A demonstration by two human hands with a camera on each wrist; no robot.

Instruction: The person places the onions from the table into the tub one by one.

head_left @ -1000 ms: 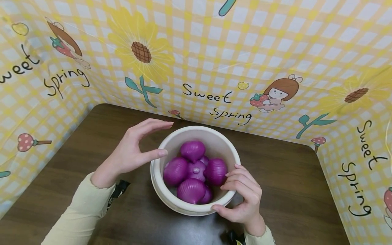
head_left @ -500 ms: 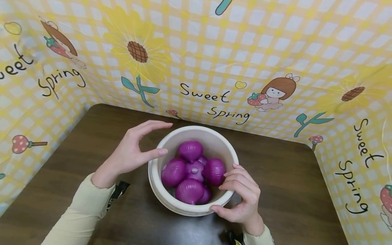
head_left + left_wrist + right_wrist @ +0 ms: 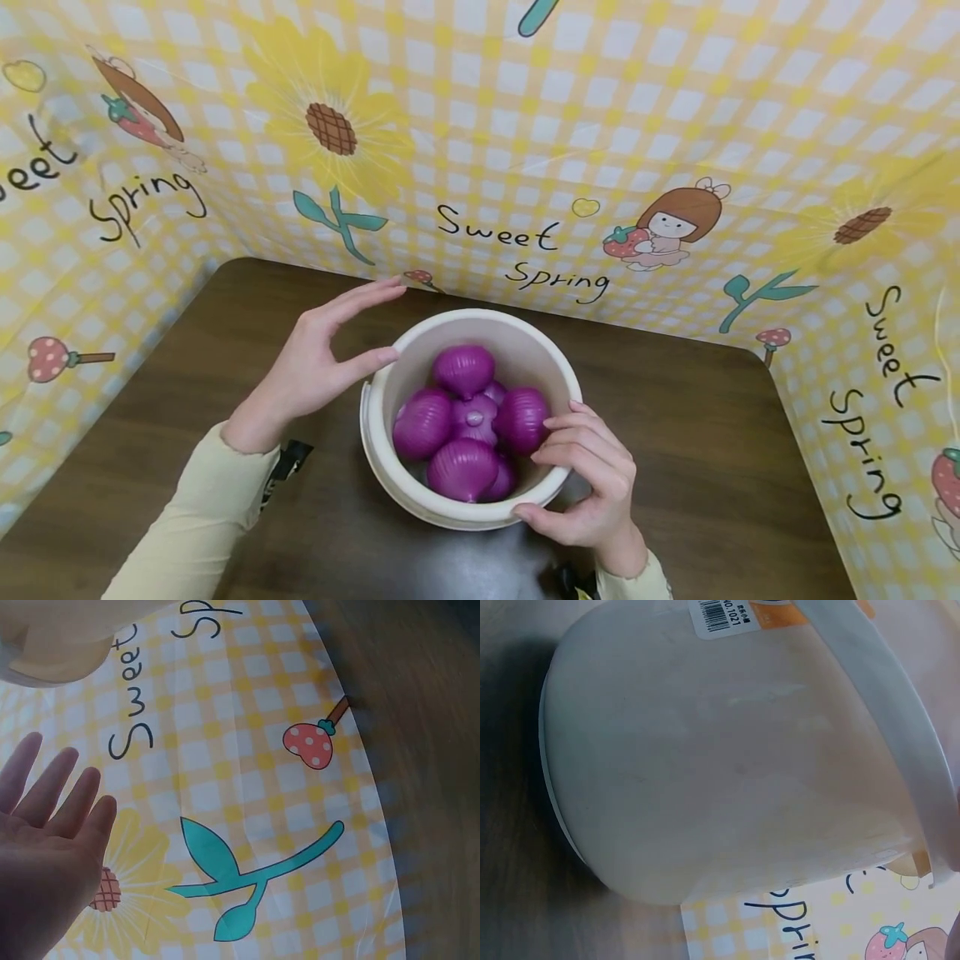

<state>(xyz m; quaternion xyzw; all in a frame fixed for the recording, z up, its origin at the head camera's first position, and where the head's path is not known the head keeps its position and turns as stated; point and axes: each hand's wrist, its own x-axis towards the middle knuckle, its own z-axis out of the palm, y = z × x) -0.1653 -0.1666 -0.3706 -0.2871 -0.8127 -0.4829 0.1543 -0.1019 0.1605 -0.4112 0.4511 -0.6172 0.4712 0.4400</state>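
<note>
A white bucket stands on the table, and several glossy purple onions lie inside it. My right hand grips the bucket's right rim, fingers over the edge and thumb at the front. At the left rim my left hand is held with fingers extended and thumb spread, holding nothing. In the left wrist view, that hand shows straight fingers apart from the bucket. The right wrist view is filled by the bucket's side, with its pale handle lowered against it; the right hand is mostly out of that view.
The dark brown wooden table extends around the bucket. A yellow checked cloth with printed flowers and lettering walls off the back and both sides. A label with a barcode is stuck on the bucket.
My left hand has drawn slightly left and away from the bucket's rim. The right hand keeps its hold. The whole scene has shifted a little left in the head view.
</note>
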